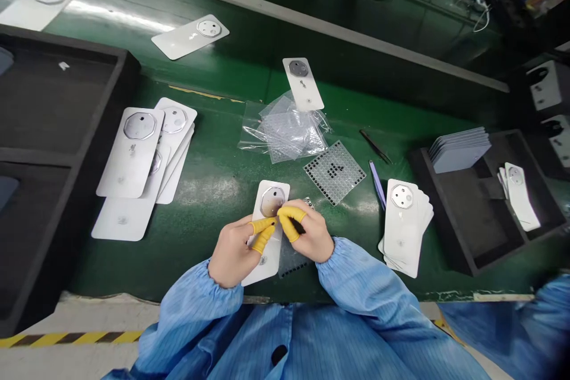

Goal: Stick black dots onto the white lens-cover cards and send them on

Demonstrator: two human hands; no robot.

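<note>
A white phone back panel (263,264) with an octagonal camera ring lies flat on the bench under my hands. My left hand (238,246) wears yellow finger cots and is closed in a pinch over the panel, with a tiny black speck at its fingertips. Just below the camera ring, my right hand (307,228), also in yellow finger cots, has thumb and finger curled together; whatever they hold is too small to tell. Partly beneath the right hand rests a clear sheet edged with black dots (291,255). Another dotted sheet (335,172) lies farther back.
Stacked white panels stand left (133,154) and right (401,225). Tweezers (375,146) and a purple stick tool (377,185) lie near the right stack. Clear plastic bags (285,130) lie behind. Black trays flank the bench, left (84,124) and right (449,214). A blue sleeve (512,326) shows lower right.
</note>
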